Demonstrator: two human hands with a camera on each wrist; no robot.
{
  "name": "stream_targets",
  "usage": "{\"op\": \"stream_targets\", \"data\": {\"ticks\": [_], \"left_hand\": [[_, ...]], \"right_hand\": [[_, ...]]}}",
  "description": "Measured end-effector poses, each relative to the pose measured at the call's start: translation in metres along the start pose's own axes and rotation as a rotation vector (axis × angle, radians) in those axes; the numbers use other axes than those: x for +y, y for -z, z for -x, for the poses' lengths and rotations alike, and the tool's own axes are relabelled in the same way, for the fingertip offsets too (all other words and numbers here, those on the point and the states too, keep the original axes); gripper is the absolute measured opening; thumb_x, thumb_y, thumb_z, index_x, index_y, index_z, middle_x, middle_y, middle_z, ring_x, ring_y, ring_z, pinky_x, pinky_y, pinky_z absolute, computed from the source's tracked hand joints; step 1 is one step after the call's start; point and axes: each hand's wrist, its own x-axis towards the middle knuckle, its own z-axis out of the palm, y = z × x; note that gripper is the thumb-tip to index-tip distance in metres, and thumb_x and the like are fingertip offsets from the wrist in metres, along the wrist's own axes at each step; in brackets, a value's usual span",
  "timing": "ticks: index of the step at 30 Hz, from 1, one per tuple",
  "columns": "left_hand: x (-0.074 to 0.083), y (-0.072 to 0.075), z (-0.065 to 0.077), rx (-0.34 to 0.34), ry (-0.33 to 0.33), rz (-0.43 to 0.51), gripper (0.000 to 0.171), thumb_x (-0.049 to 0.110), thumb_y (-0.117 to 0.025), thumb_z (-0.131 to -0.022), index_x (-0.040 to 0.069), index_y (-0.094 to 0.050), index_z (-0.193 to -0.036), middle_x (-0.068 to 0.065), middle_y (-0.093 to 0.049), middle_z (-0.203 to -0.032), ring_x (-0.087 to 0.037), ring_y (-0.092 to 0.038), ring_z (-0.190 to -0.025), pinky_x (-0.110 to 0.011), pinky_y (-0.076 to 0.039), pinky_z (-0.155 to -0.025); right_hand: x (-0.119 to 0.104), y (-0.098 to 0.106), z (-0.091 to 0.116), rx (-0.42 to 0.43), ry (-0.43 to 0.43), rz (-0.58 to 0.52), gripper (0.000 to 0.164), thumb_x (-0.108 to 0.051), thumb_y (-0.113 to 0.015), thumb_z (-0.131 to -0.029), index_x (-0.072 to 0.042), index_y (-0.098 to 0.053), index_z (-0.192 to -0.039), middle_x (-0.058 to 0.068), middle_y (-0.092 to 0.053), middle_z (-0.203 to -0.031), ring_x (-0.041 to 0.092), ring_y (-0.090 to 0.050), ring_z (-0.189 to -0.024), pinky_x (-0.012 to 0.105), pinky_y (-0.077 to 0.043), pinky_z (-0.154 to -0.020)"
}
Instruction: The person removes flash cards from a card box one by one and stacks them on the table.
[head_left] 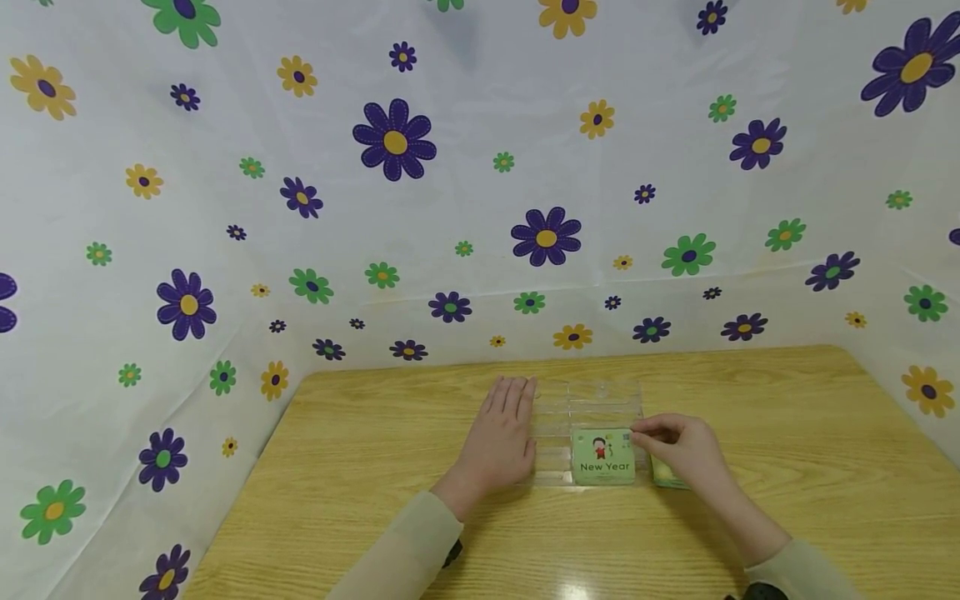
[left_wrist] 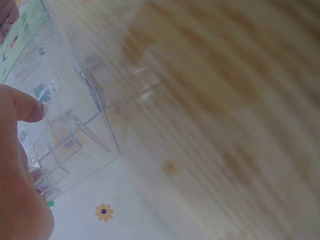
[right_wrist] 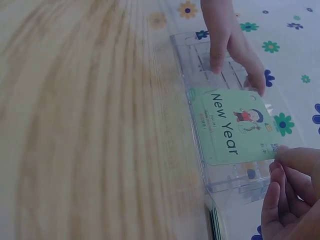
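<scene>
A clear plastic card rack (head_left: 552, 454) with stepped slots stands on the table. My left hand (head_left: 498, 437) lies along its left side, fingers straight, the thumb near the front in the left wrist view. With thumb and fingertips, my right hand (head_left: 686, 450) pinches the upper right corner of a green "New Year" card (head_left: 604, 468). That card, printed with a small figure in red, is at the front right slot of the rack, as the right wrist view (right_wrist: 227, 127) also shows. Beneath the right hand lies a stack of green cards (head_left: 666, 477), partly hidden by it.
The wooden table (head_left: 360, 500) reaches back to a white cloth (head_left: 465, 200) printed with purple, green and orange flowers, which hangs behind and at both sides. Dark bands (head_left: 453, 553) show at both wrists below the light sleeves (head_left: 405, 546).
</scene>
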Motion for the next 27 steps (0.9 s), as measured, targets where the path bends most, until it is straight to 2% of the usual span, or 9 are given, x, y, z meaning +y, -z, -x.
{"op": "stream_targets", "data": {"ticks": [17, 27], "left_hand": [[-0.0009, -0.0012, -0.0004, 0.025, -0.005, 0.014, 0.078, 0.03, -0.057, -0.102, -0.001, -0.023, -0.165, -0.016, -0.04, -0.162, -0.032, -0.038, -0.152, -0.047, -0.022, -0.136], [-0.0007, 0.0021, -0.0004, 0.006, -0.003, 0.007, 0.078, 0.031, -0.056, -0.103, -0.001, -0.022, -0.166, -0.016, -0.039, -0.163, -0.032, -0.037, -0.153, -0.047, -0.022, -0.136]], "right_hand": [[-0.0046, -0.0013, 0.0007, -0.013, -0.011, -0.003, 0.018, -0.009, -0.081, -0.093, 0.004, -0.079, -0.105, 0.014, -0.079, -0.096, 0.005, -0.06, -0.073, 0.019, -0.051, -0.063], [-0.0039, -0.0011, 0.0012, -0.012, 0.005, -0.019, 0.017, -0.008, -0.079, -0.095, 0.005, -0.078, -0.106, 0.015, -0.078, -0.097, 0.004, -0.059, -0.073, 0.019, -0.052, -0.063]]}}
